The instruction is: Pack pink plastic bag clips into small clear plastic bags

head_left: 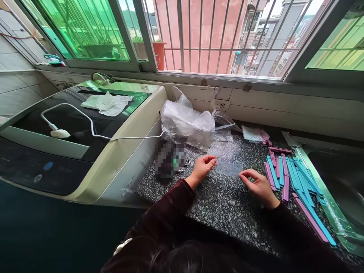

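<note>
Between my two hands a small clear plastic bag (228, 169) is stretched out flat, just above the speckled counter. My left hand (202, 170) pinches its left end between thumb and fingers. At the bag's right end, the thumb and forefinger of my right hand (257, 184) are closed on the corner. To the right of that hand lies a loose pile of pink strips (285, 178) and blue strips (303, 182), long and narrow like sealing clips. Behind the hands sits a large crumpled clear plastic bag (189, 123).
A top-loading washing machine (119, 151) stands on the left, with a cloth (108, 103) and a white cable (93, 131) on it. A metal sink (338, 170) borders the counter (224, 204) on the right. At the back lies a small packet (253, 134). A dark blurred object (169, 159) is left of my hands.
</note>
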`<state>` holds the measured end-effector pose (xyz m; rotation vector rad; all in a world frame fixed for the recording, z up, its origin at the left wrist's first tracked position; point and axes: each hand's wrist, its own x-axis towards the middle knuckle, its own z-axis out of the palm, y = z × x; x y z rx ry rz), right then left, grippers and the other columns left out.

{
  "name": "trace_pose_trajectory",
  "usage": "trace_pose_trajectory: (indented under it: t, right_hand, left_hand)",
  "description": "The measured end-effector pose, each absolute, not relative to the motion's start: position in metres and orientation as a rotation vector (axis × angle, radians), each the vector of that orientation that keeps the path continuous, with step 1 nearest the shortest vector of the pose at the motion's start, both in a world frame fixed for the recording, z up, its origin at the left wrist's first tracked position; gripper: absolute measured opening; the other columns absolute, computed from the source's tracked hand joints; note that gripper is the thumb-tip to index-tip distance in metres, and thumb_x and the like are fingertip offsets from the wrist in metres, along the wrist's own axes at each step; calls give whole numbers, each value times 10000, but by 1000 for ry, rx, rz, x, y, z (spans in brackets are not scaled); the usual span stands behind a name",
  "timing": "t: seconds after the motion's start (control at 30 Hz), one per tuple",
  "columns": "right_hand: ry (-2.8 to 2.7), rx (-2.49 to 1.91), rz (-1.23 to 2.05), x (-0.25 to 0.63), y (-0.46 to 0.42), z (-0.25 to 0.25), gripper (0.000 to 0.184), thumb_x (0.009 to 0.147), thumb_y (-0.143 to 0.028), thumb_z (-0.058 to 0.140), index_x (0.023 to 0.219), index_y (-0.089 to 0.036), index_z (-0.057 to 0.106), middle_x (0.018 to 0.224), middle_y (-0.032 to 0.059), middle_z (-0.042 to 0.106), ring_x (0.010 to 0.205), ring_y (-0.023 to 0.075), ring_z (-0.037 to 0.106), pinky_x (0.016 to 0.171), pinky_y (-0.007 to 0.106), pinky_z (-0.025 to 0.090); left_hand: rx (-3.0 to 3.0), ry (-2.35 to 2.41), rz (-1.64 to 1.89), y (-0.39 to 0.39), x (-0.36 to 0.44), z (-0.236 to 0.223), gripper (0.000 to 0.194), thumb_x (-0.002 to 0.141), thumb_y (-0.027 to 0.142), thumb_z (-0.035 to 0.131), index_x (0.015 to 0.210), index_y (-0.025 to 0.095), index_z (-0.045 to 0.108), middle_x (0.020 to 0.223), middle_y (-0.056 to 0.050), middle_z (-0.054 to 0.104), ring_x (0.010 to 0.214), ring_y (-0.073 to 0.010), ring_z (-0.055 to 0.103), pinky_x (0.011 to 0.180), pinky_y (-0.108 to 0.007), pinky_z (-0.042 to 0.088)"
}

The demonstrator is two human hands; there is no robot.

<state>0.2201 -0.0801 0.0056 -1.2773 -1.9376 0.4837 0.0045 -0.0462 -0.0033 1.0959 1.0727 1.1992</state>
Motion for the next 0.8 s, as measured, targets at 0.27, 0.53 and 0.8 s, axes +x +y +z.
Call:
trace_pose_trajectory:
  t: [0.27,0.53,0.8]
  right_hand:
    - [-1974,-1268,481,220,-82,1,231,810,-404,526,702,-216,609,680,30,639,663,176,598,661,320,491]
    - [-1795,-1264,412,221,-86,7,199,815,-390,539,785,-212,622,764,46,648,731,178,599,698,326,498]
    - [-1825,-1131,249,222,-85,8,65,805,-222,587,756,-211,628,718,30,629,697,157,584,637,298,488]
  left_hand:
    - [1112,1028,1251,-49,5,-5,261,582,352,709,660,141,577,606,20,577,578,-85,507,584,-224,409]
    - [1202,1033,1192,-55,6,-1,228,599,328,716,640,136,600,604,13,577,586,-88,498,583,-222,409]
    - [1221,978,1213,-54,6,-3,241,597,348,727,615,141,603,593,3,580,580,-99,502,578,-236,414]
